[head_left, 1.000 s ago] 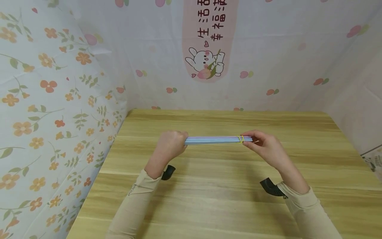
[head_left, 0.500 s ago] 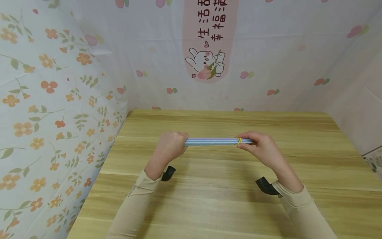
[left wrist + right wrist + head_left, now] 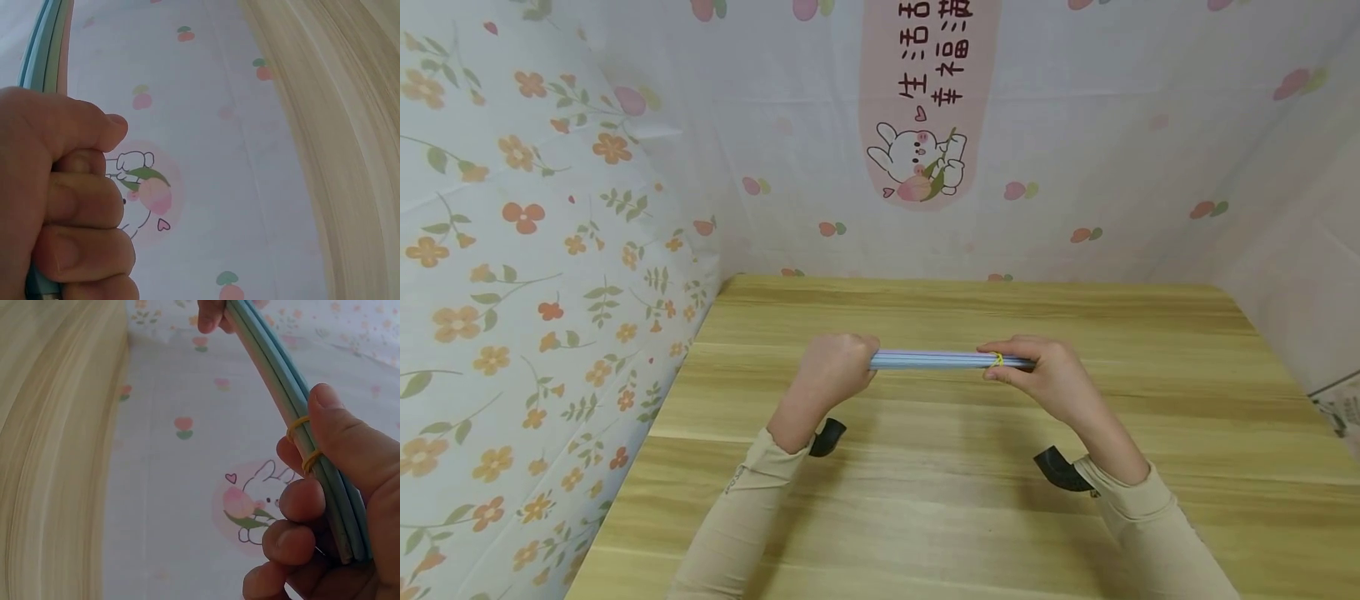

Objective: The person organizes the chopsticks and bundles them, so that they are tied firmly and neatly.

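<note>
While the left hand (image 3: 835, 367) was clenched round one end of the bundle of pastel rods (image 3: 928, 360), the right hand (image 3: 1048, 371) grasped the other end, thumb and fingers on either side by the yellow band (image 3: 997, 359). Bundle lay crosswise between the hands, over the wooden table (image 3: 925, 492); left fist hid its near end in head view. Black curved pieces (image 3: 1062, 469) stuck out at both beige sleeves (image 3: 1157, 533). Flowered cloth (image 3: 512, 283) hung left, back cloth (image 3: 1075, 150) with rabbit print (image 3: 917, 158) beyond table's far edge
</note>
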`<state>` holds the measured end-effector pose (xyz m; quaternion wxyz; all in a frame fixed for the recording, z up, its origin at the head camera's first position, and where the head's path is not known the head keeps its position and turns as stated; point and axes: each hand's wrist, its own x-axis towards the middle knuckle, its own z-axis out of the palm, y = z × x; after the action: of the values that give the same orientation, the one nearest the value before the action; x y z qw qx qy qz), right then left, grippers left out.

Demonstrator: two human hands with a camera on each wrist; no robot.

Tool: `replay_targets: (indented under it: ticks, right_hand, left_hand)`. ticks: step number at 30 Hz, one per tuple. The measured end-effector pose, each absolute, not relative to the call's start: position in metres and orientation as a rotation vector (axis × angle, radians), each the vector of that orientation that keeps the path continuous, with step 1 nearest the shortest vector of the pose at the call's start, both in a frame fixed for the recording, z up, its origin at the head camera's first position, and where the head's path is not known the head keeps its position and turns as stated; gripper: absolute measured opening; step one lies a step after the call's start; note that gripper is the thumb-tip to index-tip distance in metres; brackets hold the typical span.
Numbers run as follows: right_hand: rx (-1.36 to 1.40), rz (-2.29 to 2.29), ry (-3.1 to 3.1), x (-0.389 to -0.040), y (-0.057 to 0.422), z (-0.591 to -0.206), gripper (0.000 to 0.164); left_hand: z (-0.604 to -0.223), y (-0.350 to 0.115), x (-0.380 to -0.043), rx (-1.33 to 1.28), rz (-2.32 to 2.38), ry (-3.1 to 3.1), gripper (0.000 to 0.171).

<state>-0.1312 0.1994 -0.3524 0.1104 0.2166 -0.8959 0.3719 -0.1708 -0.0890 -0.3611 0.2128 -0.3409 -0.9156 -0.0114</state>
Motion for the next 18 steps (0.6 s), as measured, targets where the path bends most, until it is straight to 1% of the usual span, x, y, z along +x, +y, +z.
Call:
replay_targets:
  ticks: [6, 13, 18]
  right_hand:
    - [0.657, 1.057, -2.628, -0.131, 0.199, -0.354, 0.036]
    - [0.574, 1.024, -2.718, -0.13, 0.206, -0.352, 0.045]
    - [0.592, 0.963, -2.704, -0.131, 0.213, -0.349, 0.042]
  left_hand:
    - [-0.361, -0.088, -0.171, -0.944, -0.04, -2.557, 0.033]
    - [-0.361, -0.088, -0.174, -0.945, -0.049, -2.566, 0.032]
    - [-0.36, -0.089, -0.175, -0.943, -0.044, -2.571, 0.03]
